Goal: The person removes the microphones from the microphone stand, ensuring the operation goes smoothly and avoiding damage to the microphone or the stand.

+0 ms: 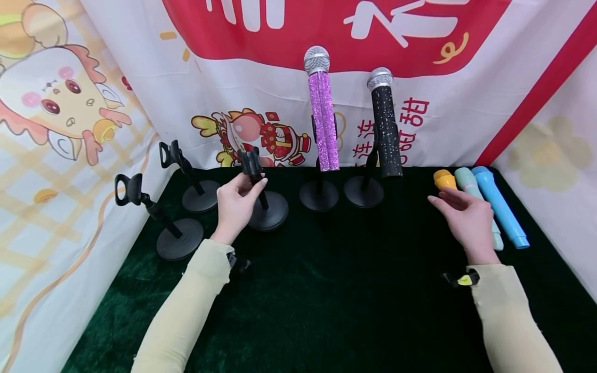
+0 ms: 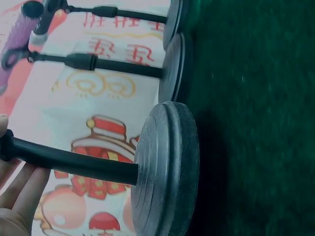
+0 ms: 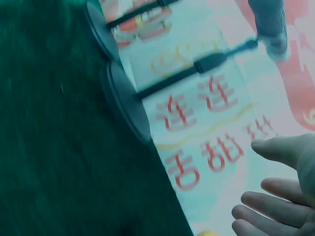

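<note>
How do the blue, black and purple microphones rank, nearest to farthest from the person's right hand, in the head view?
1. Blue microphone, just right of the right hand.
2. Black microphone, raised, to the hand's left.
3. Purple microphone, raised, farther left.

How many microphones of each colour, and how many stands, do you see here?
Black round-based stands: 5
Glittery purple silver-headed microphone: 1
Speckled black silver-headed microphone: 1
Yellow-orange microphone, partly hidden: 1
Pale green microphone: 1
Bright blue microphone: 1
Total: 10
</note>
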### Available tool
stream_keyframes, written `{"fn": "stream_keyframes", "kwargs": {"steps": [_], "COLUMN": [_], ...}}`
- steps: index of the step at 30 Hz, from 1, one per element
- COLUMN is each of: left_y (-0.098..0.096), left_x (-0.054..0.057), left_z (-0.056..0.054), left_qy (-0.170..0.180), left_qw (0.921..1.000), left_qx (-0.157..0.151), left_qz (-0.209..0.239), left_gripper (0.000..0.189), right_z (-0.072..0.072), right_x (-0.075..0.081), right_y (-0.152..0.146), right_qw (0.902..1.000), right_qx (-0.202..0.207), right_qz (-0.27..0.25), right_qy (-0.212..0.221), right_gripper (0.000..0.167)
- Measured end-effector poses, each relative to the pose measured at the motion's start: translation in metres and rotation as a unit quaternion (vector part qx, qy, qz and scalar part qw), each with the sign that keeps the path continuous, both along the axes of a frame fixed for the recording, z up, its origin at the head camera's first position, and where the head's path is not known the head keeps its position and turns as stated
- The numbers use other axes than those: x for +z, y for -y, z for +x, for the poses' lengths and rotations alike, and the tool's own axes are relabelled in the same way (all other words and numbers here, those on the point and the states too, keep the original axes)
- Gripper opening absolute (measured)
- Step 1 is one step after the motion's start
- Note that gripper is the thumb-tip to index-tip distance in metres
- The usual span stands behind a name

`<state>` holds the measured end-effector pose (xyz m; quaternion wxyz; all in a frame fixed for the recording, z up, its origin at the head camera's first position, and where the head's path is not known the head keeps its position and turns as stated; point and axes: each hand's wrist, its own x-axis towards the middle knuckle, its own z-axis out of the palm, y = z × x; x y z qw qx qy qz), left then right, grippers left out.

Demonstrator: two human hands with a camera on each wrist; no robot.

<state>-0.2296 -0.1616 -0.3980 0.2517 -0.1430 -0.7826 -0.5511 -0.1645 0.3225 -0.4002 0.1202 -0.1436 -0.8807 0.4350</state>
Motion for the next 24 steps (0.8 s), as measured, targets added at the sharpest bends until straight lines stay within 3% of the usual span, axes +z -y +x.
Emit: {"fn": "stream_keyframes", "kwargs": {"steps": [13,24], "left_y": [0.028,0.05], "left_x": [-0.004,-0.01], "left_z": [-0.031,-0.056], "left_qy": [0.026,0.039], "left_qw": [0.9986,0.995], "left_qx": [0.04,0.089], "left_qz": [-0.021,-0.025], "left_gripper": [0.027,0.027], "right_z": [0.006,0.0], "right_x": [0.014,0.017], "right_y": [0.063,0.101], "right_qw": [0.9942,0.9769], "right_qx": [0.096,0.173], "right_qz": [-0.037,-0.116], "right_qy": [-0.031,-0.049], "right_gripper": [0.068,0.062]}}
